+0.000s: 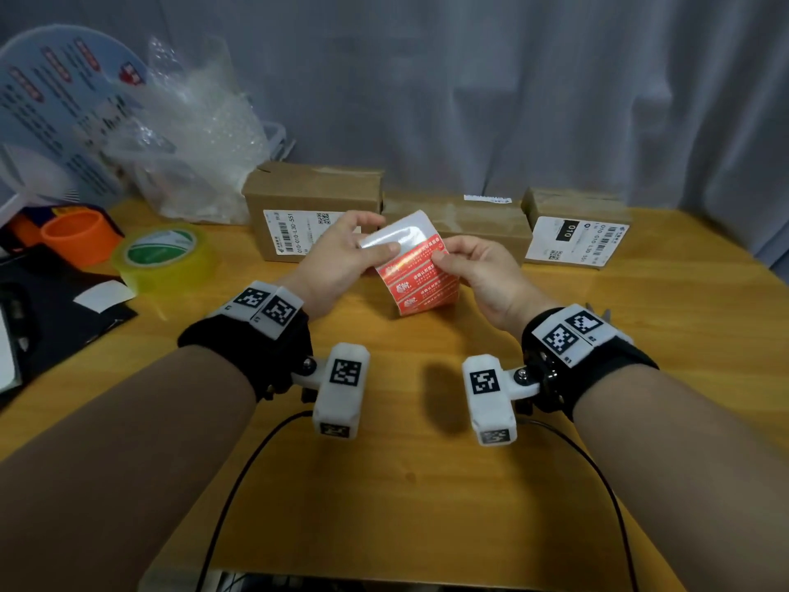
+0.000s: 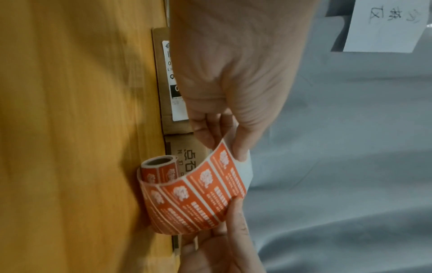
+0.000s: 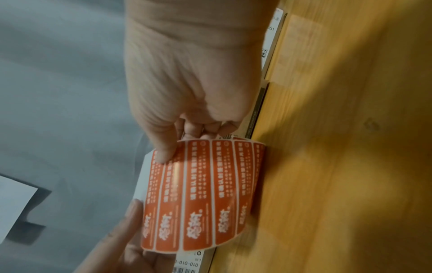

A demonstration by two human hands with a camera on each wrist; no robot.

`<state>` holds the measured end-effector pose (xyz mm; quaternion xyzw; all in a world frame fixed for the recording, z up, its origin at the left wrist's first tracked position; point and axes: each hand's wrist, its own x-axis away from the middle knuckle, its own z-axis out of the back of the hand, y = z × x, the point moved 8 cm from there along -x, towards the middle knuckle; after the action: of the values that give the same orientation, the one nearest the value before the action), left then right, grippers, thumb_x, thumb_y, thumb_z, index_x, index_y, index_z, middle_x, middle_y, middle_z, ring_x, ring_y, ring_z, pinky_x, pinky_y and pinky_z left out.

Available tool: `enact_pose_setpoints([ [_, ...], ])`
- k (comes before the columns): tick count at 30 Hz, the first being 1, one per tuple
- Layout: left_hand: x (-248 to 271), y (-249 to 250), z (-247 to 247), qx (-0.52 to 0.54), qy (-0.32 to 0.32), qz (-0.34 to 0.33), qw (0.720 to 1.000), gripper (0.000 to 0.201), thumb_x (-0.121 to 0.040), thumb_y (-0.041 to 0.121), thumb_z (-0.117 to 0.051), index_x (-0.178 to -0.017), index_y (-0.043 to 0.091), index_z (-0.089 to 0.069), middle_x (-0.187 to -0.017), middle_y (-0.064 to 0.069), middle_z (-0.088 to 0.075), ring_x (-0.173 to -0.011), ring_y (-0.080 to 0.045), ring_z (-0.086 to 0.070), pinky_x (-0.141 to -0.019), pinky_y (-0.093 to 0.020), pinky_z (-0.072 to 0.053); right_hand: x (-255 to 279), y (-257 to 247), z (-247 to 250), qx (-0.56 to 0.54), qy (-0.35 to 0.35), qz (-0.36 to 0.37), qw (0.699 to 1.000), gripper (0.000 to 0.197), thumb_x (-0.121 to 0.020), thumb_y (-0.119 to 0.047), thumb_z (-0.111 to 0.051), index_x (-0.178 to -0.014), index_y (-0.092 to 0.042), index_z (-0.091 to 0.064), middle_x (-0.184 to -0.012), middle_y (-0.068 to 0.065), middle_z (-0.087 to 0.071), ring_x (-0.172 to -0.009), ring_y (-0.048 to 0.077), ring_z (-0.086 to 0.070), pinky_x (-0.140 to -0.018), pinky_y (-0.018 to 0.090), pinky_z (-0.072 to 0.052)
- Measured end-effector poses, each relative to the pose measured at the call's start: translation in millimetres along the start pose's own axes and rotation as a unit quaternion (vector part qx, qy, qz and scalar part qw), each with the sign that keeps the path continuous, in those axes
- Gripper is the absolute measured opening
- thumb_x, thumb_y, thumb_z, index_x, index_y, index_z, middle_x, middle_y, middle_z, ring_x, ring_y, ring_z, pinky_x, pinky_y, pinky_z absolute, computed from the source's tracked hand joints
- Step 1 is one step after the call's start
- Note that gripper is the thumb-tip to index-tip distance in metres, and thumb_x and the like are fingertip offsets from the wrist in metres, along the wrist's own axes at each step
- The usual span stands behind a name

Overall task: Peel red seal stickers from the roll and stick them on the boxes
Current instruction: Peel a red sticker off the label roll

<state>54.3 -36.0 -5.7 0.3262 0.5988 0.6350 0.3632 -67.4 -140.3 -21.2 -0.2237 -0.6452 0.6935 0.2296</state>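
Holding: the sticker strip (image 1: 416,271) is stretched between both hands above the table (image 1: 384,484), in front of the middle box (image 1: 478,226)
Left hand (image 1: 337,260): thumb and fingers pinch the bare white backing at the strip's far end
Right hand (image 1: 478,271): thumb and fingertips pinch the strip's edge at the first red sticker
Roll (image 2: 161,170): curled under the strip, hanging loose
Boxes: three in a row behind the strip, no red sticker visible on them
Risk, tearing: a sideways pull could rip the sticker or lift two together
Risk, sticking: a freed sticker may curl onto a finger
Risk, roll: it may unwind and drop, being unsupported
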Motion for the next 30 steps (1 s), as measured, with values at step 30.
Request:
enact_pose_setpoints([
  [30,-11,6,3,0.065,0.072,-0.005,0.995,0.017,-0.091,0.012,-0.058,-0.096,0.017,-0.043,-0.072,-0.008,-0.067,-0.052,-0.007,-0.065,-0.052,-0.017,-0.054,-1,-56,-22,0.362,0.081,0.242,0.896,0.02,-0.084,-0.026,-0.065,-0.103,-0.03,-0.071,-0.095,-0.009,-0.046,-0.103,0.012,-0.04,-0.102,0.043,-0.034],
])
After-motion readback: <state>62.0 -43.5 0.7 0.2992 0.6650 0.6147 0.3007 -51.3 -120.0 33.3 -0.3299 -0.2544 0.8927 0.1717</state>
